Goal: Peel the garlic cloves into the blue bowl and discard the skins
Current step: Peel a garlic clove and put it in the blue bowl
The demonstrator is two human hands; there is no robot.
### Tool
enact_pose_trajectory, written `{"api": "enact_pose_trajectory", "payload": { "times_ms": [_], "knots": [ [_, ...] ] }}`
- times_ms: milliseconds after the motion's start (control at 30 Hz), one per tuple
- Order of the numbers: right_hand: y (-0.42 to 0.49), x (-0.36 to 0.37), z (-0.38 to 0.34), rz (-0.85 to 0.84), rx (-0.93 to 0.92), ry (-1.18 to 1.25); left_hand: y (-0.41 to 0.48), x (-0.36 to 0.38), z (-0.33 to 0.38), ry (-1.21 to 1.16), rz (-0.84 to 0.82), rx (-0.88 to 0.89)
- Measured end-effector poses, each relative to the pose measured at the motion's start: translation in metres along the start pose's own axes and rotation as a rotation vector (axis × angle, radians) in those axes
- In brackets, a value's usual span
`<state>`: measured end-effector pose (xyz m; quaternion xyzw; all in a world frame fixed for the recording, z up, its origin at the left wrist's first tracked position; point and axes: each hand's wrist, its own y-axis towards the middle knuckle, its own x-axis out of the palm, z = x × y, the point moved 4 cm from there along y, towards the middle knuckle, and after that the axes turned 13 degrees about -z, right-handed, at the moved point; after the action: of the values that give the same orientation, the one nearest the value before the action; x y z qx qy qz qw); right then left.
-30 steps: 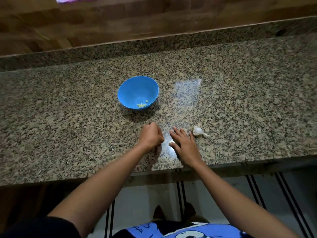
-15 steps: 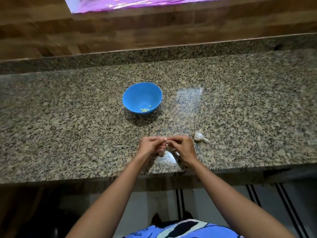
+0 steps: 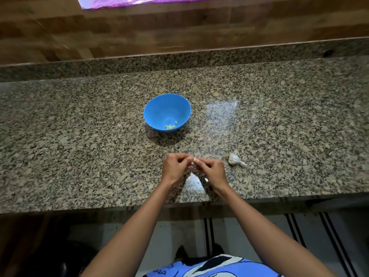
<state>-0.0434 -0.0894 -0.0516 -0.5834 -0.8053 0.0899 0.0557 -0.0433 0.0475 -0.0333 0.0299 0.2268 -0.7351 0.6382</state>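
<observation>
A round blue plastic bowl (image 3: 157,108) stands mid-way back on the speckled granite worktop (image 3: 79,146), with pale peeled garlic pieces (image 3: 170,126) at its bottom. Nearer, the left hand (image 3: 175,166) and right hand (image 3: 212,170) meet, fingertips pinching a small pale garlic clove (image 3: 194,160), apparently partly skinned. A white garlic bulb (image 3: 234,159) lies just right of them.

A round blue plastic bowl (image 3: 157,108) stands upright mid-surface (image 3: 79,136), holding a few pale yellow-green peeled garlic pieces (image 3: 170,126) at its bottom. A small pale garlic clove (image 3: 194,160) is pinched between the left hand (image 3: 175,166) and right hand (image 3: 213,170) above the near edge. A white papery garlic bulb (image 3: 234,159) lies just to their right.
</observation>
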Motion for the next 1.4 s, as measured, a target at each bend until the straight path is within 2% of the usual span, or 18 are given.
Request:
{"api": "enact_pose_trajectory", "payload": {
  "times_ms": [133, 300, 367, 533, 667, 700, 767, 900, 967, 1067, 1233, 1400],
  "knots": [
    [0.002, -0.005, 0.002, -0.099, 0.045, 0.058, 0.005, -0.005, -0.004, -0.211, -0.190, -0.075],
    [0.003, -0.004, 0.002, -0.154, 0.103, 0.187, 0.005, -0.008, -0.007, -0.236, -0.216, -0.018],
    [0.003, -0.003, 0.002, -0.145, 0.120, 0.211, 0.004, -0.010, -0.004, -0.106, -0.160, 0.055],
    [0.003, -0.004, 0.002, -0.049, 0.186, 0.247, -0.005, -0.005, 0.012, 0.500, -0.061, 0.306],
    [0.003, -0.007, 0.002, -0.061, 0.212, 0.164, -0.009, 0.004, 0.007, 0.583, -0.099, 0.339],
    [0.003, -0.007, 0.003, -0.072, 0.218, 0.157, -0.009, 0.005, 0.005, 0.545, -0.079, 0.325],
    [0.001, -0.006, 0.003, -0.064, 0.233, 0.200, -0.006, 0.003, 0.002, 0.298, -0.008, 0.232],
    [0.000, -0.005, 0.008, 0.012, 0.272, 0.233, -0.001, 0.014, -0.005, -0.757, 0.015, -0.057],
    [-0.002, -0.003, 0.010, 0.040, 0.283, 0.161, 0.000, 0.021, -0.005, -1.071, 0.012, -0.108],
    [-0.002, -0.003, 0.008, 0.110, 0.253, -0.010, -0.002, 0.023, -0.005, -1.148, -0.027, -0.106],
    [0.004, -0.006, 0.005, 0.135, 0.186, -0.349, -0.005, 0.018, -0.017, -1.042, -0.020, -0.126],
    [0.004, -0.004, -0.006, 0.147, 0.105, -0.476, -0.005, 0.015, -0.021, -0.899, -0.024, -0.106]
  ]
}}
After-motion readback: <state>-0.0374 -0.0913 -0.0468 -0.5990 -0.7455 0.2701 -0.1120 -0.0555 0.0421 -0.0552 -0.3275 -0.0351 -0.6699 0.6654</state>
